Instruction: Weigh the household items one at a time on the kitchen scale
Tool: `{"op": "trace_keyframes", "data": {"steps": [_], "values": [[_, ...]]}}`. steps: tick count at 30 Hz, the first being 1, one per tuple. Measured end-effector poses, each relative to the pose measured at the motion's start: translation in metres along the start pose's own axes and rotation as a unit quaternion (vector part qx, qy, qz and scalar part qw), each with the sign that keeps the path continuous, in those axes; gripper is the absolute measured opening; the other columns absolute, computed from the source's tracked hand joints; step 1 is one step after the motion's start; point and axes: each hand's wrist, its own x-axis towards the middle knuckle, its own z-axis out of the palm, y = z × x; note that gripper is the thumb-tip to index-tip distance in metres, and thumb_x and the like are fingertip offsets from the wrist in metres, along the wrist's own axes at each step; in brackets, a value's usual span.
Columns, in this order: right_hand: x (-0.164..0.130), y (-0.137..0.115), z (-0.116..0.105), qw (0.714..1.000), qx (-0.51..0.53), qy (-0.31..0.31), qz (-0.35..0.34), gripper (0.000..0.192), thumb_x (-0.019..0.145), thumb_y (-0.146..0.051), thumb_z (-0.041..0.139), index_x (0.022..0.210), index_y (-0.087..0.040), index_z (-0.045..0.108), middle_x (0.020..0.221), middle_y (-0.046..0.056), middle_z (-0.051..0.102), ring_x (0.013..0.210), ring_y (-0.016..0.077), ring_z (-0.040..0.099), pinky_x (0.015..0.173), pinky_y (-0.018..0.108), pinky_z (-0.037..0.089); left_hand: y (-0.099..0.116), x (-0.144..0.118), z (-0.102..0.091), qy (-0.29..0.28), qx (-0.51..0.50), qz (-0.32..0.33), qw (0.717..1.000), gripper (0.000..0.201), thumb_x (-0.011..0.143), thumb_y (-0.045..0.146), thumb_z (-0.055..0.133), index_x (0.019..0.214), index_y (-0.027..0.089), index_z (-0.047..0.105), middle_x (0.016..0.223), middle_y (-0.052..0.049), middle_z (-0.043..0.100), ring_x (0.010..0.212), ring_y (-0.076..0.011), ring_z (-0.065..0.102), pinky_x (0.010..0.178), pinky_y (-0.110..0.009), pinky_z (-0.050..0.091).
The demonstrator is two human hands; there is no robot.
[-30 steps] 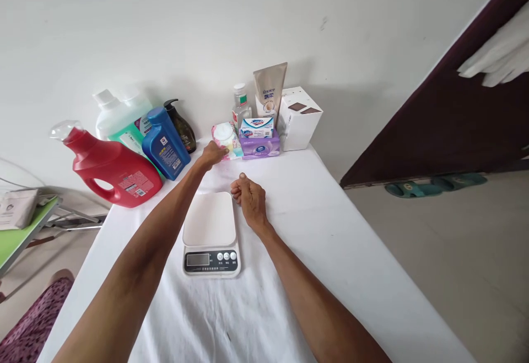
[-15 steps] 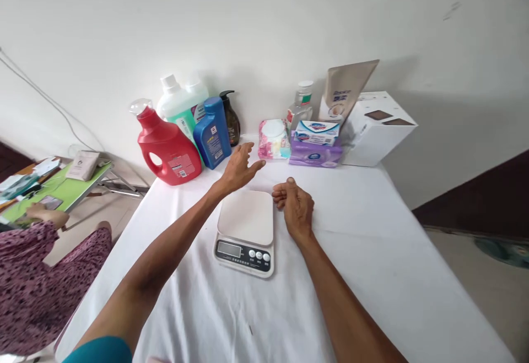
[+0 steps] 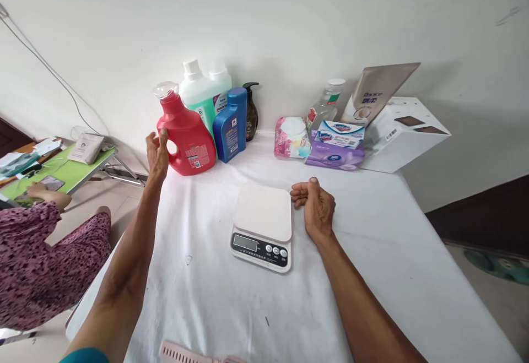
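Observation:
My left hand (image 3: 157, 155) is at the handle side of a red detergent jug (image 3: 190, 144), its fingers apart and the thumb by the handle; the hand is not closed round it. To the right of a white kitchen scale (image 3: 263, 213) rests my right hand (image 3: 316, 207), thumb raised and fingers loosely bent, with nothing visible in it. The scale's platform is bare and its display looks blank. Beside the jug stand a blue bottle (image 3: 231, 126), a green-liquid bottle (image 3: 202, 90) and a dark pump bottle (image 3: 252, 112).
Along the wall are a wipes pack (image 3: 291, 137), a purple tissue pack (image 3: 334, 155), a soap box pack (image 3: 341, 133), a clear bottle (image 3: 326, 104), a beige pouch (image 3: 378, 90) and a white box (image 3: 409, 131). A pink strap (image 3: 185, 355) lies in front. Another person (image 3: 28, 264) sits left.
My left hand has moved left from above the scale to the red jug's handle. My right hand stays beside the scale. The view has shifted, bringing the pink strap into sight.

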Motion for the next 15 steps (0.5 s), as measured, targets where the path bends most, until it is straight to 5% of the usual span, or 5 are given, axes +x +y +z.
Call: {"op": "trace_keyframes", "data": {"steps": [5, 10, 15], "values": [[0.000, 0.002, -0.002, 1.000, -0.011, -0.002, -0.008, 0.079, 0.087, -0.091, 0.048, 0.071, -0.017, 0.073, 0.063, 0.007, 0.070, 0.054, 0.0173, 0.063, 0.053, 0.030, 0.049, -0.018, 0.013, 0.007, -0.081, -0.110, 0.027, 0.990, 0.066, 0.091, 0.080, 0.054, 0.064, 0.019, 0.056, 0.063, -0.002, 0.055, 0.059, -0.0135, 0.052, 0.061, -0.028, 0.046], [-0.003, 0.004, -0.005, 1.000, -0.007, 0.008, -0.006, 0.079, 0.087, -0.090, 0.049, 0.074, -0.017, 0.073, 0.066, 0.008, 0.071, 0.053, 0.0171, 0.062, 0.052, 0.031, 0.049, -0.018, 0.005, -0.002, -0.138, -0.206, -0.015, 0.969, 0.070, 0.076, 0.079, 0.075, 0.056, 0.022, 0.039, 0.054, 0.005, 0.033, 0.046, -0.0078, 0.030, 0.044, -0.026, 0.028], [-0.016, 0.003, -0.017, 1.000, -0.009, 0.010, -0.001, 0.078, 0.085, -0.091, 0.052, 0.076, -0.016, 0.074, 0.068, 0.008, 0.071, 0.056, 0.0178, 0.063, 0.054, 0.032, 0.050, -0.006, -0.019, -0.007, -0.090, -0.227, -0.045, 0.969, 0.076, 0.066, 0.074, 0.085, 0.055, 0.023, 0.030, 0.050, 0.008, 0.025, 0.044, -0.0049, 0.020, 0.041, -0.025, 0.019]]}}
